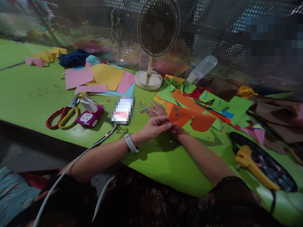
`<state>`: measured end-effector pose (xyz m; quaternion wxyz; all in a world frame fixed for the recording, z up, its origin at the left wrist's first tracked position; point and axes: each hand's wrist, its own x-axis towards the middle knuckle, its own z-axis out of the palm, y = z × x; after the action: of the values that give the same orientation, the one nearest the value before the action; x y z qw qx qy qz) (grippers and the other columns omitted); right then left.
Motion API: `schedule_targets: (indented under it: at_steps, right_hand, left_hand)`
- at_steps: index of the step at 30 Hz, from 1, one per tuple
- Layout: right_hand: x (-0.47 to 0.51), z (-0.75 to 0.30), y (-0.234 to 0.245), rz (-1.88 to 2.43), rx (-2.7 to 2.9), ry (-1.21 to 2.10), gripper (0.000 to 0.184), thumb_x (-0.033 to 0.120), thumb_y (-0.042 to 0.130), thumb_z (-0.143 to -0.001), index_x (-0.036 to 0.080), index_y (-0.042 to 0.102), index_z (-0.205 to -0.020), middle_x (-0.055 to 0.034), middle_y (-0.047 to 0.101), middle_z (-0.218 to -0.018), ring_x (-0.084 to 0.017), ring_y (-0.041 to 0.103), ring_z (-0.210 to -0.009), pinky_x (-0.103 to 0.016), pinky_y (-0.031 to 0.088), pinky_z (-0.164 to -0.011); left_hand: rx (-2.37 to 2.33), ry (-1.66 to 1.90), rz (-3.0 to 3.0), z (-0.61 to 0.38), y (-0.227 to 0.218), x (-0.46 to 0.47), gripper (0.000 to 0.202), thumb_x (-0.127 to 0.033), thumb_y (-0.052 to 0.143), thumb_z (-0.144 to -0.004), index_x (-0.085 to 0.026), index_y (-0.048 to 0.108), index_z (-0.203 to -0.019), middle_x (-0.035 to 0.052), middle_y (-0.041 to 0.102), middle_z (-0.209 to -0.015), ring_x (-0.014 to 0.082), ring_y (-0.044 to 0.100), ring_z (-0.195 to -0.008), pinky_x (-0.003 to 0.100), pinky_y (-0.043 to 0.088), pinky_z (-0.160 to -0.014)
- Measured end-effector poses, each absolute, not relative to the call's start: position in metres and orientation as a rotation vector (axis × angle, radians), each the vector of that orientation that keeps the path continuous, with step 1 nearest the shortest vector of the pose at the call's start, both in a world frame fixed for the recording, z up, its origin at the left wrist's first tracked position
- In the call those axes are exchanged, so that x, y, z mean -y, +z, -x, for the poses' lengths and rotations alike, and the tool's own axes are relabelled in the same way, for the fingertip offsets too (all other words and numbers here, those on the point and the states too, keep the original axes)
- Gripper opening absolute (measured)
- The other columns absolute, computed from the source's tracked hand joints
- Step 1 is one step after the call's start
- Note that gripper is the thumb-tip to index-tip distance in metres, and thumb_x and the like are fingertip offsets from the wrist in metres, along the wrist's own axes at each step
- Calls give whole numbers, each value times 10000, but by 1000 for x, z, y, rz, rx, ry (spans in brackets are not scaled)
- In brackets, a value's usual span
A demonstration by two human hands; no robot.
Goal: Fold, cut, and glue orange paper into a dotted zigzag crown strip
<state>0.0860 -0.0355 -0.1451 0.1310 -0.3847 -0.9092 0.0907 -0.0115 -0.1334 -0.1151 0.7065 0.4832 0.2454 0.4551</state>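
Observation:
An orange folded paper strip with zigzag edges and blue dots is at the centre. My left hand, with a pale watch band on the wrist, pinches at the strip's lower left corner. Crossing beneath it, my right hand reaches leftward with its fingers spread; the strip and my left hand hide part of it. Small red and blue paper bits lie near my right fingertips. Behind the strip are green folded strips with blue dots and another orange piece.
A fan stands at the back beside coloured paper sheets. To the left are scissors, a purple power socket and a phone on a cable. A yellow glue gun rests on a black tray at right.

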Motion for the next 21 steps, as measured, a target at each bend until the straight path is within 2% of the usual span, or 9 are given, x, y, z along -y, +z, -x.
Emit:
schedule_targets:
  at_steps: [7,12,17,21]
  right_hand:
    - [45,-79,-140,1118,2678,209,473,362,638,-907,249,585,-1363,-113,386,-1561,-324,294,-1459,-512,209,-1184]
    - [43,-80,-152,1048,2682,203,465,426,692,-857,271,641,-1292,-98,457,-1518,-337,347,-1424,-517,185,-1186]
    - [39,-86,-163,1017,2618,201,422,420,629,-906,314,622,-1314,-43,428,-1543,-291,326,-1438,-482,165,-1196]
    - [37,-87,-161,1054,2597,227,386,381,613,-919,337,627,-1302,-22,459,-1520,-266,350,-1427,-462,198,-1188]
  left_hand:
    - [-522,1036,-1119,9,-118,132,296,-387,780,-765,-126,709,-884,51,715,-837,137,650,-792,291,483,-792]
    - [-565,1032,-1119,10,-117,132,281,-366,762,-782,-141,716,-945,59,729,-908,133,654,-823,290,491,-813]
    - [-560,1042,-1142,11,-116,132,283,-388,759,-779,-148,714,-923,59,732,-897,138,657,-831,289,503,-803]
    - [-562,1042,-1093,11,-114,131,317,-405,780,-751,-143,711,-915,61,730,-901,148,662,-841,316,508,-838]
